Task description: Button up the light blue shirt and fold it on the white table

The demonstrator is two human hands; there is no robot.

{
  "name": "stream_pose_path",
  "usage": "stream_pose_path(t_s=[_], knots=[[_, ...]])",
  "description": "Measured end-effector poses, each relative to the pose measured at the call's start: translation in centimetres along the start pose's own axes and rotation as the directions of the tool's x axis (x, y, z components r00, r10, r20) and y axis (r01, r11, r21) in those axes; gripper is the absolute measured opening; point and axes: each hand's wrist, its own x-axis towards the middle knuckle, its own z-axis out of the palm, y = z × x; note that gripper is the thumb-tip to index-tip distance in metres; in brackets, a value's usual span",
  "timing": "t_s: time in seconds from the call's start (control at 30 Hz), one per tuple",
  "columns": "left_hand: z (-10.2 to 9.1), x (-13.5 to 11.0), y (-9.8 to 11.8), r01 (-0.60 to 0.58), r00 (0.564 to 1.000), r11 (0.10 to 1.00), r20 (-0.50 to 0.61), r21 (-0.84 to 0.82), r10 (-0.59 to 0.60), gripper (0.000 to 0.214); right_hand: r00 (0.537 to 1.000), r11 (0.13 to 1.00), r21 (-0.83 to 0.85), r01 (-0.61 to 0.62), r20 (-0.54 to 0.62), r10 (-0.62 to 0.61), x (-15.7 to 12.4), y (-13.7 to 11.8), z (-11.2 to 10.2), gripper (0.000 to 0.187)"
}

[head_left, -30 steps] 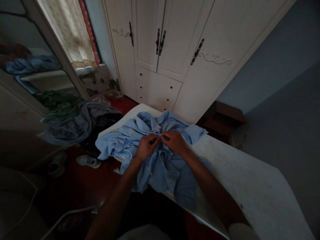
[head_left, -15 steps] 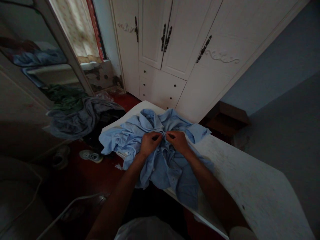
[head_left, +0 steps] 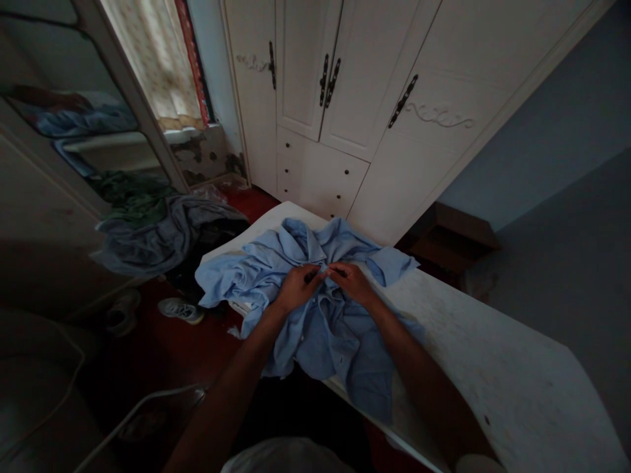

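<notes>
A light blue button-up shirt [head_left: 315, 348] lies spread and rumpled on a white table [head_left: 473, 335], its collar toward the far edge and its lower front hanging over the near edge. My left hand [head_left: 300, 286] pinches the front placket just below the collar. Right beside it, my right hand [head_left: 349, 281] pinches the opposite side of the placket, and the fingertips of both hands nearly meet. Whatever small part lies between the fingertips, perhaps a button, is too small to make out. Below my hands the shirt front hangs apart.
A white wardrobe [head_left: 325, 157] stands beyond the table. At left, grey and green clothes [head_left: 148, 230] are heaped near a mirror [head_left: 98, 98]. A sneaker [head_left: 180, 309] and a white cable [head_left: 133, 414] are on the red floor. A brown wooden box [head_left: 451, 240] sits by the right wall.
Both hands keep their pinch at the placket, with the fingertips shifted slightly and closer together. The whole view has moved a little; the shirt lies much the same.
</notes>
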Motion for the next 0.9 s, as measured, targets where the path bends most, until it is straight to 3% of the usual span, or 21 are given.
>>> stream_pose_path(t_s=[0.13,0.43,0.9], knots=[[-0.1,0.2,-0.1,-0.009,1.0,0.999,-0.01,0.049,0.01,0.016,1.0,0.999,-0.044,0.012,0.003,-0.012,0.1,-0.1,0.3,0.029],[0.0,0.2,-0.7,-0.036,0.998,0.996,-0.051,0.086,0.041,0.02,0.997,0.989,-0.149,0.024,-0.063,-0.034,0.0,-0.1,0.7,0.025],[-0.4,-0.1,-0.7,-0.02,1.0,0.999,-0.016,-0.031,0.02,0.019,0.996,0.994,-0.106,-0.004,-0.088,-0.006,-0.2,0.1,1.2,0.022]])
